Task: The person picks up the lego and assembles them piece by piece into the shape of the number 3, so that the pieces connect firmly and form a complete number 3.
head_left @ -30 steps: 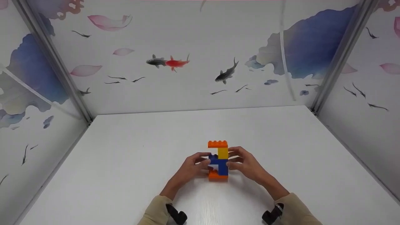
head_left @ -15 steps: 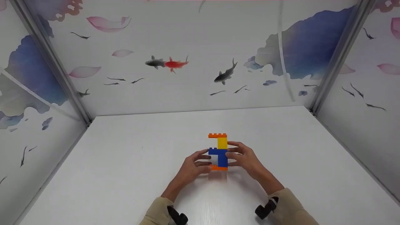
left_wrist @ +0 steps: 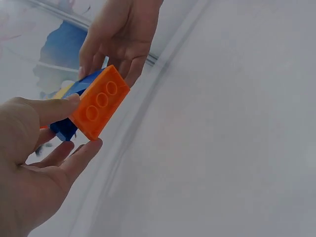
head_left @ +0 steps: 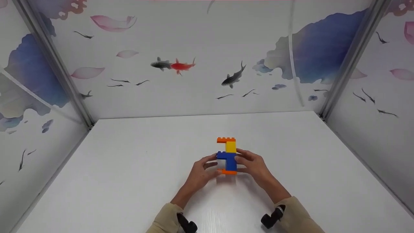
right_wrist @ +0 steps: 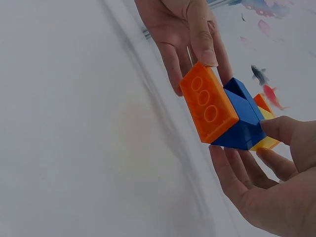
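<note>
A building-block stack (head_left: 231,161) is held above the white table, its hollow orange underside showing in both wrist views. From the bottom up it has an orange brick (right_wrist: 210,106), blue bricks (head_left: 231,160), a yellow brick (head_left: 231,147) and an orange top brick (head_left: 226,140). My left hand (head_left: 201,170) grips the stack's left side, with its thumb on the bottom orange brick and fingertips at the blue overhang. On the other side my right hand (head_left: 255,165) holds it, thumb against the blue bricks. Some right fingers are hidden behind the stack in the head view.
The white table (head_left: 155,152) spreads around both hands. Walls printed with fish and petals, including a back wall (head_left: 200,94), enclose it on the left, right and far side. A black wrist camera (head_left: 271,218) sits at the right cuff.
The stack has risen, and its stud tops now show less. My left thumb has shifted from the blue overhang down to the bottom orange brick. Both hands have moved with the stack.
</note>
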{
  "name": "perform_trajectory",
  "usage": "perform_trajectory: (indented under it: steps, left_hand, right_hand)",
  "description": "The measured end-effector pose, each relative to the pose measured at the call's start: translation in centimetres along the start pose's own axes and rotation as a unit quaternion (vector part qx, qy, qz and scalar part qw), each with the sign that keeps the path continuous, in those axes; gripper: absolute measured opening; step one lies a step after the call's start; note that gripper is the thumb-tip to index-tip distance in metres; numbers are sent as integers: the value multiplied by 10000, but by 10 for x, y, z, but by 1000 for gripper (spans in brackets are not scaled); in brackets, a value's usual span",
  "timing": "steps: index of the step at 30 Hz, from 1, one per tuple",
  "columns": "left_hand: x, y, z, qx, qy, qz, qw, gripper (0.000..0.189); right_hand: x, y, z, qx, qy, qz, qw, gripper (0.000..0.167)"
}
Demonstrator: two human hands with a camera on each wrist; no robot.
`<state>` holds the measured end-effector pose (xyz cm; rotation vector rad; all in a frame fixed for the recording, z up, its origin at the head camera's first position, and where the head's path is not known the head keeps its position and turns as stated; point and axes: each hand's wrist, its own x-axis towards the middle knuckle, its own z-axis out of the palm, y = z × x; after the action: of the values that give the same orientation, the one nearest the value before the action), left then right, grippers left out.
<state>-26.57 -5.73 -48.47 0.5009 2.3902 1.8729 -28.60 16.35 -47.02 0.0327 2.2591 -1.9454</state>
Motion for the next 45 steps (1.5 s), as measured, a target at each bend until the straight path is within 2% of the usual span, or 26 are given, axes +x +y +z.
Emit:
perform_trajectory:
  steps: [8, 16, 25, 31, 38, 45]
  left_hand:
    - [0, 0, -2, 97, 263, -68, 9996, 64]
    - [0, -4, -5, -48, 56, -355, 9993, 63]
    - [2, 0, -2, 108, 184, -854, 9961, 56]
    - [3, -1, -2, 241, 119, -968, 9949, 55]
    - [3, 1, -2, 376, 21, -806, 9960, 58]
    - [3, 1, -1, 479, 0, -1119, 9926, 57]
  right_hand:
    - [4, 8, 5, -17, -51, -8, 10000, 51]
    - [5, 12, 6, -218, -230, 154, 9994, 50]
    - [4, 9, 9, -293, -256, 282, 9988, 51]
    - [2, 9, 12, -345, -300, 302, 9985, 52]
    - [2, 8, 13, -232, -388, 232, 9987, 51]
    - [-1, 7, 15, -382, -288, 312, 9984, 49]
